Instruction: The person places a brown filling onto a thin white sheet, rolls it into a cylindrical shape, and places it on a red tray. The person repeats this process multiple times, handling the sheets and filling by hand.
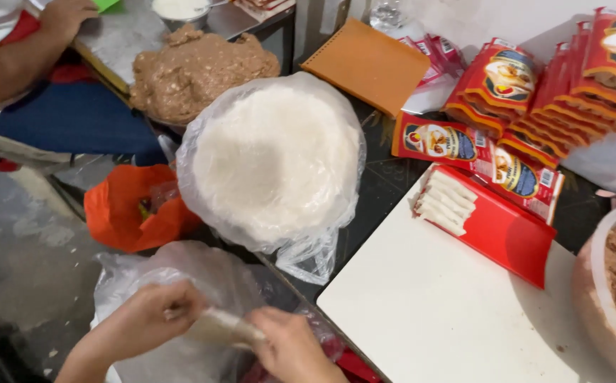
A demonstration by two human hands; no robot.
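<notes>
L hand (153, 315), R hand (290, 347), both grips pinched, close together

The white rectangular cutting board (450, 319) lies bare toward its near edge; a red tray of pale rolls (485, 220) blocks its far corner; a bagged stack of round white wrappers (272, 159) crowds its left side.

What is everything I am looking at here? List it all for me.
Wrapper stack: one, white, in a clear bag, centre.
Filling mound: one, brown, top centre.
Board: one, white, lower right.
Red tray: one, on the board, holding white rolls.
Packets: many, red and orange, top right.
Notebook: one, orange, top centre.
Bowl: one, pale, brown filling inside, right edge.
Orange bag: one, on the floor, left.
Clear bag: one, bottom left, under the hands.
Co-worker's arm: one, top left.
Left hand: on a pale roll.
Right hand: on the same roll.
</notes>
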